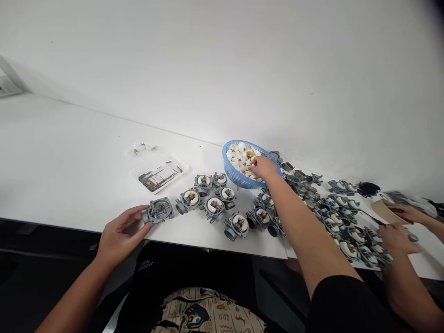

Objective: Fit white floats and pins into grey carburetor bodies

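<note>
At the table's front edge my left hand (pixel 121 231) grips a grey metal carburetor body (pixel 158 210) between thumb and fingers. Its open bowl side faces up, showing brass parts inside and no white float. My right hand (pixel 264 167) reaches into a blue plastic basket (pixel 239 178) heaped with white floats (pixel 239 155). Its fingertips are pinched together among them; what they hold, if anything, I cannot make out. Between my hands stand several carburetors with white floats fitted, one of them a carburetor (pixel 214 206) near the middle.
A white tray (pixel 185 163) of thin metal pins lies behind my left hand, with a few loose floats (pixel 138 150) beyond it. Many carburetors (pixel 342 217) crowd the right side. There a co-worker's hands (pixel 397 236) work beside a tape roll (pixel 383 211). A wall borders the table's back.
</note>
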`<state>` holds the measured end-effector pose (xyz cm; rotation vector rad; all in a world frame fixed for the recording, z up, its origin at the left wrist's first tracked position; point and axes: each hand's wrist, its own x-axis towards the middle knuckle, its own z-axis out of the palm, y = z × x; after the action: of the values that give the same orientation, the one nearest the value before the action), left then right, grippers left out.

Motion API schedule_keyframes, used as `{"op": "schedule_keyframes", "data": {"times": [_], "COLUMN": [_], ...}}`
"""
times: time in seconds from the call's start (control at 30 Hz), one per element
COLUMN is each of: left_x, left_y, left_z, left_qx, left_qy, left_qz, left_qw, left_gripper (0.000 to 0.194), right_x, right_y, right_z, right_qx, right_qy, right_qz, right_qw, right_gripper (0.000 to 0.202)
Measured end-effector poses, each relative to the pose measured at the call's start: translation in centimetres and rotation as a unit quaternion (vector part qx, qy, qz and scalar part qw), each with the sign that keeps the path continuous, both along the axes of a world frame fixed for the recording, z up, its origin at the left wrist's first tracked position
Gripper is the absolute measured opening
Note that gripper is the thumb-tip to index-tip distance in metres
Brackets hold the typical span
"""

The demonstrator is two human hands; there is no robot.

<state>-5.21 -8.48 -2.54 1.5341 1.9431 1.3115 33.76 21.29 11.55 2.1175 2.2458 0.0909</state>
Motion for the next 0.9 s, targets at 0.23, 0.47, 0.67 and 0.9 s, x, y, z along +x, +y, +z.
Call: {"op": "schedule_keyframes", "data": {"times": [0.23, 0.47, 0.67, 0.9], "left_x": [-0.1, 0.4, 0.8, 0.6], "left_y": [0.1, 0.2, 0.3, 0.0], "left_z": [-0.1, 0.1, 0.2, 0.7], "left_qx": [-0.032, -0.043, -0.022, -0.010], "left_qy": [-0.020, -0.036, -0.037, -0.039], "left_qz": [-0.008, 0.003, 0.004, -0.024], "left_qw": [0.999, 0.998, 0.999, 0.999], "left_gripper": [0.055, 0.053, 0.050, 0.050], "right_x": [1.1, -1.2, -5.2, -10.0], "right_y": [-1.6, -5.7, -9.7, -12.2], "right_z": [1.0, 3.5, 5.3, 5.4], "right_qx": [0.089, 0.229, 0.277, 0.195], "right_qy": [0.056, 0.171, 0.274, 0.359], "right_qz": [0.046, 0.223, 0.398, 0.492], "right_qw": [0.993, 0.932, 0.830, 0.768], "right_gripper": [0.021, 0.024, 0.013, 0.023]}}
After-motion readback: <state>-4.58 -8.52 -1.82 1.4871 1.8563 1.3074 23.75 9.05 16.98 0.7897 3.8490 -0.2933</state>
